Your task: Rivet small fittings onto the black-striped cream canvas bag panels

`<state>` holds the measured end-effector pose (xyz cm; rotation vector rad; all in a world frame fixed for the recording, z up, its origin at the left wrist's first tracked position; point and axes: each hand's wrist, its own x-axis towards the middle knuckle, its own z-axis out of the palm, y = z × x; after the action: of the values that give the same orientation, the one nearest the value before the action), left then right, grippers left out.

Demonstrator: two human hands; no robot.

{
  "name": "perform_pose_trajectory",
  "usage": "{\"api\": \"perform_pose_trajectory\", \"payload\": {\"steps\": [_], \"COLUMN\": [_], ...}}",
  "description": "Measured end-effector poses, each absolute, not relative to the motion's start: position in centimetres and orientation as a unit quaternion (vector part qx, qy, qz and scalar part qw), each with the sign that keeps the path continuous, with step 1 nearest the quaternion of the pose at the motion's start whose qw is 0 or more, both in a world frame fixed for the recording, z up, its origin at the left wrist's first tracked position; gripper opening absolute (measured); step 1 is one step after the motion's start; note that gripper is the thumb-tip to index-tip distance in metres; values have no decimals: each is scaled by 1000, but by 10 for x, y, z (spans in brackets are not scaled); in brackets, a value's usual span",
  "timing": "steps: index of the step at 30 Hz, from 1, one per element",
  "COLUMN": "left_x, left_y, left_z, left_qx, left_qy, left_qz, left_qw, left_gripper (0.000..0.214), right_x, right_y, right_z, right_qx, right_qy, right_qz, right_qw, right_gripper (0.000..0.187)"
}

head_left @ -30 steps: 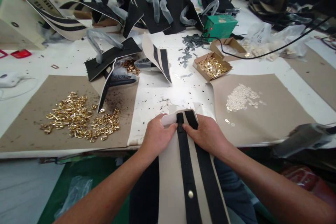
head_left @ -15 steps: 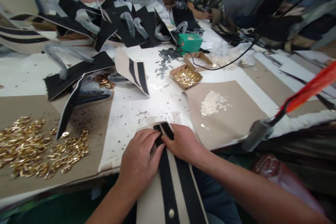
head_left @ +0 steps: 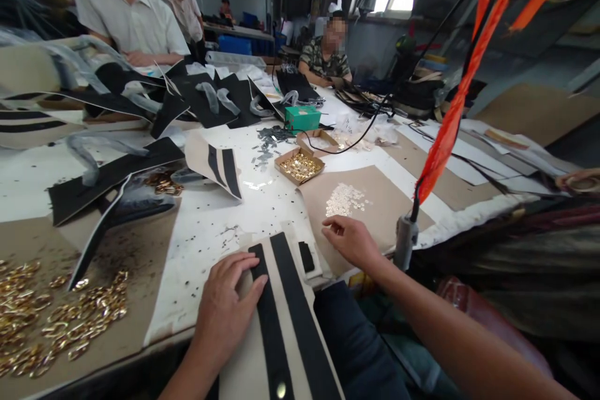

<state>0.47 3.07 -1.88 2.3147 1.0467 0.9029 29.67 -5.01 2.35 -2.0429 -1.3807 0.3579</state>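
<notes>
A long beige panel with two black stripes [head_left: 291, 281] runs from the table's front edge toward me. A round gold stud [head_left: 280, 390] shows on its left stripe near the bottom. My left hand [head_left: 229, 290] rests on the panel's left side, fingers stretched out and thumb apart on the black stripe. To the right, my right hand [head_left: 351, 239] is over brown paper [head_left: 389, 200], its fingers loosely bent with a small gap at the tips and nothing visible between them. Just beyond those fingertips lies a pile of small clear-white discs [head_left: 345, 199].
Gold links [head_left: 84, 319] are heaped at left. A cardboard box of small gold pieces [head_left: 300, 165] stands mid-table near a green box [head_left: 302, 117]. Black panels with wrapped handles [head_left: 210, 100] crowd the back left. An orange-wrapped cord [head_left: 445, 125] hangs at right. Several people sit or stand beyond.
My right hand has left the panel and moved right to the white discs. My left hand stays on the panel with its fingers more spread. The view has tilted up.
</notes>
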Motion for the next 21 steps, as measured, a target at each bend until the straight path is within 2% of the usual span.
{"api": "perform_pose_trajectory", "payload": {"steps": [5,17,21], "left_x": [5,6,5], "left_y": [30,24,19], "left_z": [-20,-17,-11], "left_qx": [836,835,830], "left_qy": [381,383,384], "left_qz": [327,325,328], "left_qw": [219,224,236], "left_gripper": [23,22,20], "right_x": [346,358,356], "right_y": [-48,-50,-51], "right_z": [6,10,12], "right_qx": [-787,-770,-769], "right_qy": [-538,-582,-602], "right_qz": [98,159,131], "right_qw": [288,207,169], "right_gripper": [21,15,15]}}
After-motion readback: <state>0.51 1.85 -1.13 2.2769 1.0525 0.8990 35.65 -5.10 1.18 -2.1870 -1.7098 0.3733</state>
